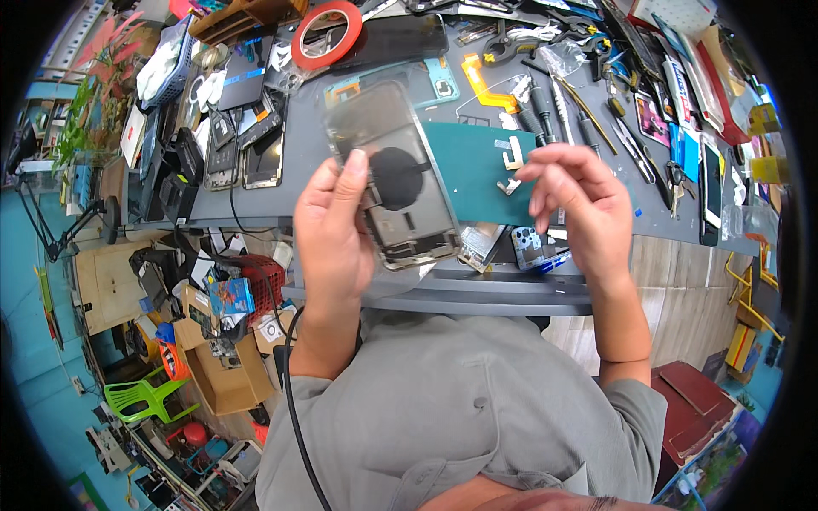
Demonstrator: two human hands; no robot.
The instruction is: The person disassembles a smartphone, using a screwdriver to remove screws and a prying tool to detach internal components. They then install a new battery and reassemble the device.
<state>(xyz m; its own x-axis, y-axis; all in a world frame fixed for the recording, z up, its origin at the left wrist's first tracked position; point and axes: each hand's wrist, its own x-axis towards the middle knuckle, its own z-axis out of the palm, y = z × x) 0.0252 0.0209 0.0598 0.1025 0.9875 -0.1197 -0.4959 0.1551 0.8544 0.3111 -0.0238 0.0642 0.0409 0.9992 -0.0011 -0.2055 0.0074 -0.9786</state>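
Observation:
My left hand (336,217) is closed on the left edge of a phone housing (407,217), thumb on top, holding it tilted above the bench edge. The housing shows a dark round patch in its middle and small metal parts at its lower end; its upper part looks smeared and see-through. My right hand (584,200) hovers over the right side of a green mat (464,183), its fingers loosely bent and apart. Close to those fingertips lie a pale hook-shaped piece (512,153) and a smaller metal bracket (509,186). Nothing shows between the right fingers.
Several opened phones, including one with a dark screen (262,163), lie at the left. A red tape roll (327,35) is at the back, near an orange flex cable (488,83). Tweezers (632,146) and screwdrivers fill the right. An open drawer (477,289) sits at the front.

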